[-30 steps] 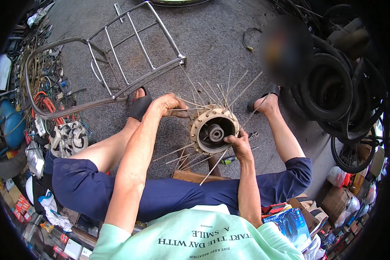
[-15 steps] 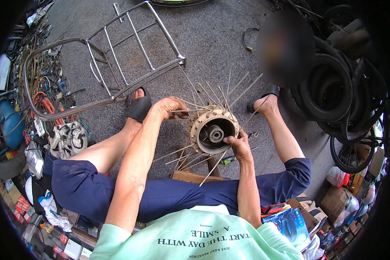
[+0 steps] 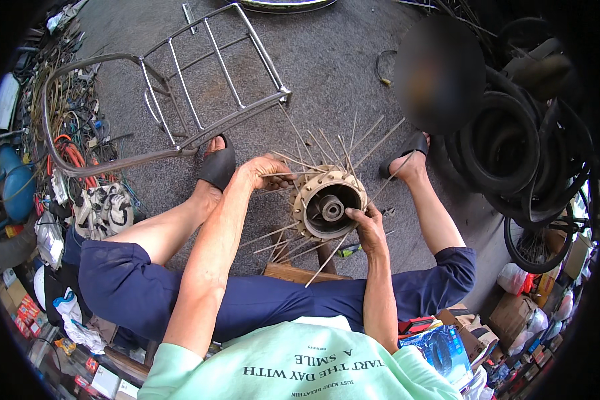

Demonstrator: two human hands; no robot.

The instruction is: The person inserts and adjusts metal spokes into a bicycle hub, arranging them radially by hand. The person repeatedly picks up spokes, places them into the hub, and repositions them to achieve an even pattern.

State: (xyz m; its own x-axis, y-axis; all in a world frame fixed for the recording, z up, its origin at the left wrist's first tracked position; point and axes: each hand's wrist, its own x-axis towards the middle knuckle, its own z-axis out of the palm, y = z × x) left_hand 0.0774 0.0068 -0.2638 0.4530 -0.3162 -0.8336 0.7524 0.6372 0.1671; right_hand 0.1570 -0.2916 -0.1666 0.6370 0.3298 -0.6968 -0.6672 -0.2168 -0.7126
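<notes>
The wheel hub (image 3: 332, 208) is between the person's knees, above the floor (image 3: 340, 73), its hollow side facing up toward the head. Loose spokes (image 3: 327, 262) fan out from it on several sides, some crossing the space in front of the hands. The left hand (image 3: 268, 172) has its grip pinched narrow on spokes at the hub's left edge. The right hand (image 3: 370, 227) holds the hub's right rim, thumb over the edge, hiding part of it.

Below the hub sit a wooden block (image 3: 300, 273) and, partly covered, a green item (image 3: 349, 249). A metal rack (image 3: 235, 120) lies beyond the left sandal (image 3: 218, 165), taking up the floor on that side. Tangled cables (image 3: 70, 113) and a blue tank (image 3: 15, 177) crowd the far left. On the right, black tyres (image 3: 465, 147) are heaped near the right sandal (image 3: 403, 153); a dark blurred patch hides whatever is beside them. Nearer, a blue box (image 3: 447, 350) stands by the right thigh.
</notes>
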